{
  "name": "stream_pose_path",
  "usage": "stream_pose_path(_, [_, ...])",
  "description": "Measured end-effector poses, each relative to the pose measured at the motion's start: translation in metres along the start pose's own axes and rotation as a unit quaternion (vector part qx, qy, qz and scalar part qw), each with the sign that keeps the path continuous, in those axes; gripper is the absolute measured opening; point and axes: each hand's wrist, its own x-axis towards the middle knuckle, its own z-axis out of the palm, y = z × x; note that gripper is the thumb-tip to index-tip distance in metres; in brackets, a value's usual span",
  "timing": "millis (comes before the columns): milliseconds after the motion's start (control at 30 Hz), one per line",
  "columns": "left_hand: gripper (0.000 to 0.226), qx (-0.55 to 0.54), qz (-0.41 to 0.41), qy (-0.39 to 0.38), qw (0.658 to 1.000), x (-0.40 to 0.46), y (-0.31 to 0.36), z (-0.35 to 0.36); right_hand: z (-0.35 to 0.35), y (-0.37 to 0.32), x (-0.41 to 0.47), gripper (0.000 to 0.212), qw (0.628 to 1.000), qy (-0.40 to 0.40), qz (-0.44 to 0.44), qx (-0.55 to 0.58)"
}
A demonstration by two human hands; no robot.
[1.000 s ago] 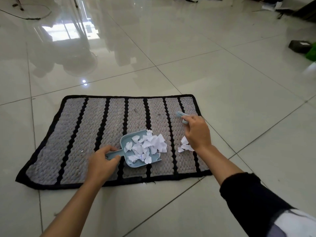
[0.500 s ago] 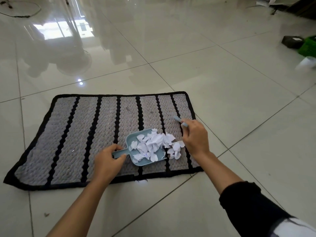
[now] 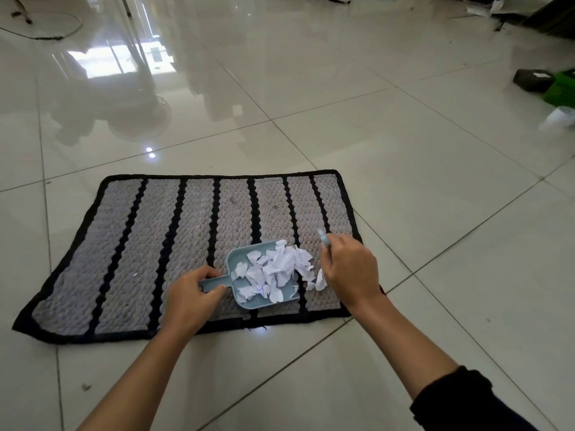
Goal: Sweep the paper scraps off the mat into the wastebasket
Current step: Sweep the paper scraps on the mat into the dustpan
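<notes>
A grey mat [image 3: 130,244] with black stripes and a black border lies on the tiled floor. On its near right part rests a small light-blue dustpan [image 3: 236,259], piled with white paper scraps [image 3: 273,269]. My left hand [image 3: 189,297] grips the dustpan's handle. My right hand [image 3: 348,269] is closed around a light-blue brush handle [image 3: 323,237] at the pan's open right edge; the bristles are hidden behind the hand. A few scraps [image 3: 317,283] lie on the mat between the pan's mouth and my right hand. A green basket [image 3: 560,87] shows at the far right edge.
Glossy white floor tiles surround the mat. A dark box [image 3: 532,79] and a white object [image 3: 558,116] sit beside the green basket at the right. Cables [image 3: 43,32] lie on the floor at the far left, and clutter [image 3: 497,10] at the far right corner.
My right hand moved the brush left toward the dustpan, pushing the loose scraps from the mat's right stripe up to the pan's mouth. The left hand kept hold of the pan's handle.
</notes>
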Motion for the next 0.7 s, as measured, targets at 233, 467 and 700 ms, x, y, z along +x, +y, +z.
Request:
stream_pose_path(233, [0.009, 0.007, 0.006, 0.002, 1.0, -0.005, -0.003, 0.005, 0.02, -0.06, -0.012, 0.002, 0.994, -0.047, -0.06, 0.073])
stream_pose_path(467, [0.005, -0.031, -0.009, 0.016, 0.999, -0.009, -0.01, 0.0, 0.01, -0.079, 0.011, 0.028, 0.981, -0.059, -0.087, 0.164])
stream_pose_path(700, [0.013, -0.051, -0.041, 0.031, 0.997, -0.001, -0.022, -0.004, 0.005, -0.044, 0.001, 0.028, 0.977, -0.049, -0.127, 0.165])
